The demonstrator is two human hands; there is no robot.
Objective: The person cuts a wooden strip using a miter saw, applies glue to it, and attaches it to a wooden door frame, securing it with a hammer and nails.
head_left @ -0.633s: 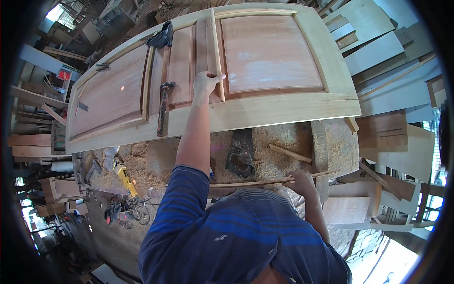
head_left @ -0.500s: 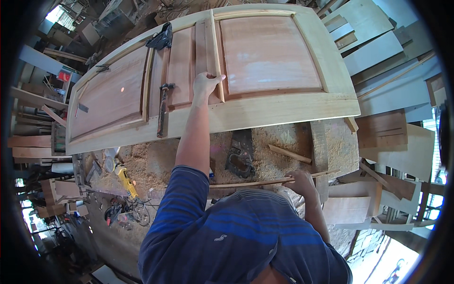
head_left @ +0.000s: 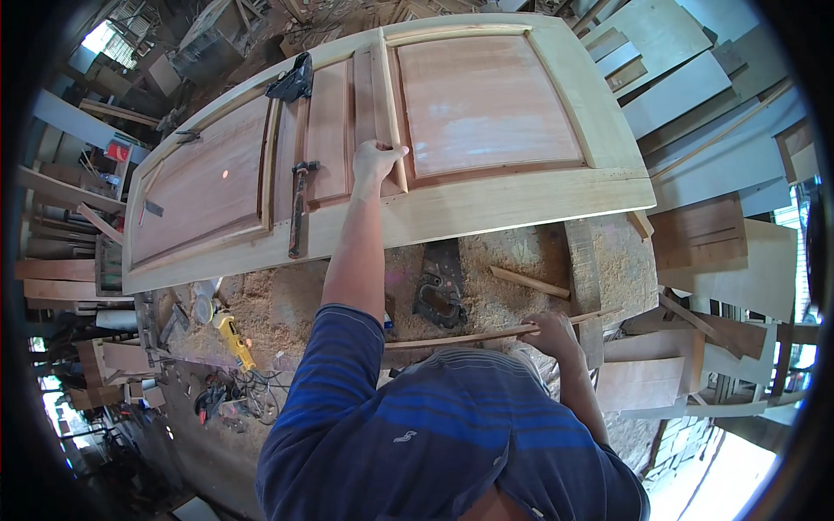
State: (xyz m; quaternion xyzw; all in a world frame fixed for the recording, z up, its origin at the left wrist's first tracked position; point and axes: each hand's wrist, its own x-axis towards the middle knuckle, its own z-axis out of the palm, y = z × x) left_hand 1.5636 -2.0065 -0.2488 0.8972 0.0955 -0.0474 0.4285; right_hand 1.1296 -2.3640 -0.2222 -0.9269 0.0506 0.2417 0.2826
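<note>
A panelled wooden door lies flat across the workbench. My left hand is closed on the near end of a pale moulding strip, thumb on its right side. That strip runs along the left side of the door's large right panel. Close to my body, my right hand grips a long thin wooden strip that lies along the bench's near edge. Left of my left hand, a hammer rests on the door, its handle toward me. A black plastic bag sits beyond it.
Sawdust covers the workbench. On it are a dark power tool, a short wood offcut and a yellow angle grinder with a cable. Boards lean at the right. A small dark-bladed tool lies on the left panel.
My left hand and its moulding strip have shifted slightly toward me. My right hand keeps its hold on the thin strip. The whole view has moved a little.
</note>
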